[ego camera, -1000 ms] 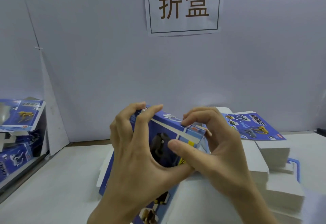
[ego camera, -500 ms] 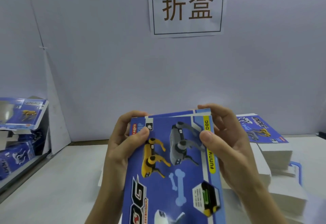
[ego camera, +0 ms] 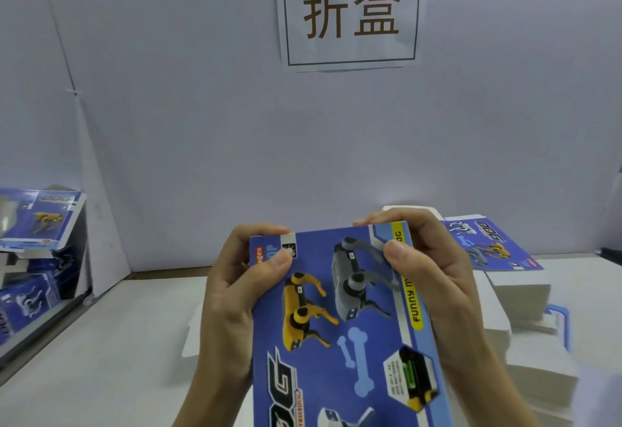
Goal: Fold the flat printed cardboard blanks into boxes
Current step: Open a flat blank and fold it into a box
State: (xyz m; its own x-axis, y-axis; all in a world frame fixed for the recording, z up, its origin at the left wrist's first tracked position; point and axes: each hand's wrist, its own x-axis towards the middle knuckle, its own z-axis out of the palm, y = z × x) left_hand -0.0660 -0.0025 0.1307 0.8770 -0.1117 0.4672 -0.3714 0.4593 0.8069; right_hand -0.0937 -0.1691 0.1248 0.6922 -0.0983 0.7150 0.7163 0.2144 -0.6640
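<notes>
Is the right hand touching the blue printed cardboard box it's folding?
Touching. The head view shows the right hand gripping the blue printed cardboard box at its top right corner, thumb pressed on the printed face, fingers curled over the top edge.

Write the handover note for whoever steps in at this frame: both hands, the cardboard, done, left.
Left hand: grips the blue box at its far left corner, thumb on the printed face.
Right hand: same grip at the far right corner.
Box: held in front of the person, printed face up.
Stack of flat blanks: on the table, right.
Folded boxes: piled far left.
Left: check the held box's ends, hidden here; fold the remaining blanks.
</notes>
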